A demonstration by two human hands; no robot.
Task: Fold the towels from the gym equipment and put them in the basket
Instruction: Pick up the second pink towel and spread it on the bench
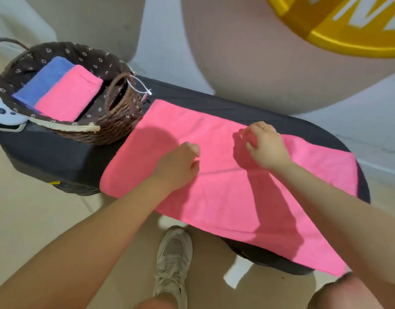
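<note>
the large pink terry towel (225, 186) lies flat on the dark padded bench (58, 157), both loosely curled hands, left hand (178, 166) and right hand (266, 148), resting mid-cloth; smooth outward, then fold toward the brown wicker basket (116, 121) at ten o'clock.

The pink towel (225, 175) is soft, matt cloth; the basket (116, 123) is rough brown wicker, lined with printed fabric.

Both arms outstretched, left hand (178, 166) and right hand (266, 146) palm-down, fingers curled.
</note>
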